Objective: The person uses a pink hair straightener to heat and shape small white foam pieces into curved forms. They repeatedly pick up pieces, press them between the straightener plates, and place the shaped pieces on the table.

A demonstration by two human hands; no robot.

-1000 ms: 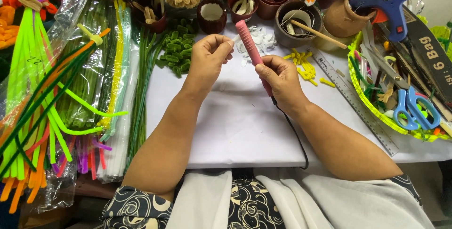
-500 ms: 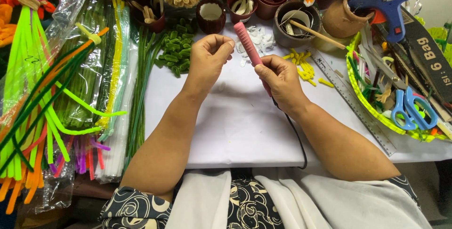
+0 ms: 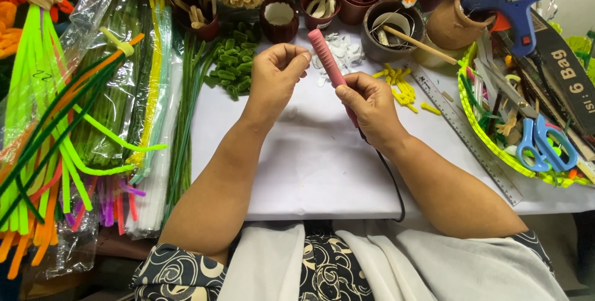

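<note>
My right hand (image 3: 370, 104) grips a pink rod-shaped tool (image 3: 326, 58) by its lower end; a black cord (image 3: 393, 180) runs from it down toward my body. The rod points up and to the left. Beside its upper part my left hand (image 3: 279, 73) is curled, fingertips pinched together close to the rod; whether something small is between them I cannot tell. Both hands hover over a white work sheet (image 3: 310, 158).
Bundles of green, orange and yellow pipe cleaners (image 3: 68, 134) lie at the left. Small brown pots (image 3: 280, 19) line the back. Short green pieces (image 3: 232, 59) and yellow pieces (image 3: 400, 87) lie near. A blue glue gun (image 3: 511, 4), ruler (image 3: 465, 134) and blue scissors (image 3: 545, 146) sit right.
</note>
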